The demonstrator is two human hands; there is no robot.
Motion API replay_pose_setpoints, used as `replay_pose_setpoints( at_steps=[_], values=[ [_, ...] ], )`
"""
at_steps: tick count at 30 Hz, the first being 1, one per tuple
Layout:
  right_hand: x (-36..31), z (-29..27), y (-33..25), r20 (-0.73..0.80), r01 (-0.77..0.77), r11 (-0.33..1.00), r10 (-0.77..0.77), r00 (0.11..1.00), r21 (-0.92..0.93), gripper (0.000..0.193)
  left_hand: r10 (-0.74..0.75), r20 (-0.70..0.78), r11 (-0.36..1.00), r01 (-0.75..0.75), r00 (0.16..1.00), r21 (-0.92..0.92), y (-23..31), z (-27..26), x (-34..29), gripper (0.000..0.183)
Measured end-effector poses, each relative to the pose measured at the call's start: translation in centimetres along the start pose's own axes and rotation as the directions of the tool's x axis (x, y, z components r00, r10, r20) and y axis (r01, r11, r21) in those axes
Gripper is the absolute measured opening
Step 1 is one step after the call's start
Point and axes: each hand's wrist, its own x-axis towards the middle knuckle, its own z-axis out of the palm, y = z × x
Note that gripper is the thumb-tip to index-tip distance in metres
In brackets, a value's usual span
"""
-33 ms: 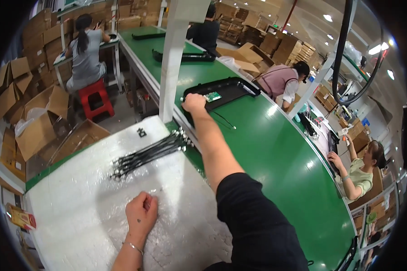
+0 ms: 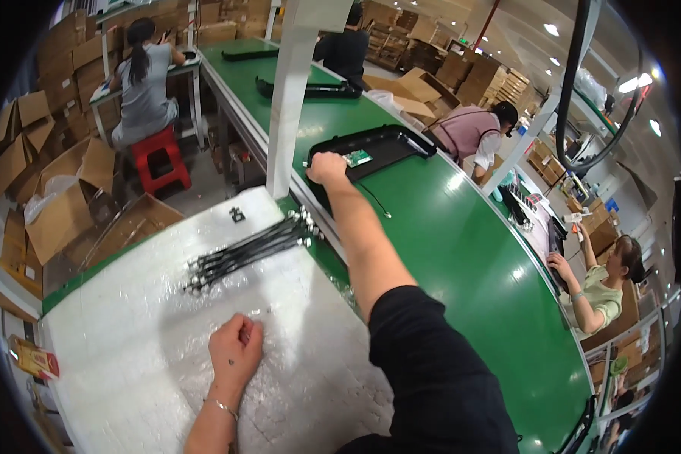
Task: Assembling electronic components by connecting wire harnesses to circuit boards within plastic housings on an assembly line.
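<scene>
Two hands are seen well apart: the right hand (image 2: pixel 327 168) is closed on the near-left rim of the black tray (image 2: pixel 382 147) lengthwise across the green conveyor (image 2: pixel 461 250), the left hand (image 2: pixel 236 349) loosely clenched on the bench (image 2: pixel 129 333).

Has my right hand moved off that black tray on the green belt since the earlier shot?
No. The right hand grips the near edge of the black tray, just right of the white post, as before.
</scene>
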Motion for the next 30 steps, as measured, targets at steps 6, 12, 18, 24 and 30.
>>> replay_pose_setpoints(
  at_steps=[6,12,18,24,30],
  values=[
    [-13.4,-9.1,7.6,-0.116,0.369,0.924,-0.379,0.918,-0.104,0.031,0.072,0.017,0.995,-0.071,0.997,-0.065,-0.9,0.5,0.4,0.013],
    [-38.7,-16.6,11.0,-0.294,0.866,0.500,-0.826,0.481,0.013,0.011,0.491,-0.041,0.866,-0.482,0.870,0.137,3.5,-1.5,-1.8,0.050],
    [-48.2,-20.6,13.0,-0.239,0.949,0.252,-0.949,0.204,-0.192,0.012,0.916,0.351,0.011,-0.888,0.193,0.460,14.4,-9.8,-10.1,0.019],
    [-41.8,-16.0,12.3,-0.367,0.911,0.395,-0.870,0.330,-0.118,0.010,0.507,0.749,0.550,-0.829,0.427,0.101,9.7,-9.7,-17.5,0.011],
    [-40.2,-14.3,7.8,-0.476,0.781,0.613,-0.654,0.588,0.120,0.014,0.470,0.659,0.695,-0.707,0.588,0.135,8.5,-6.6,-18.5,0.015]
  ],
)
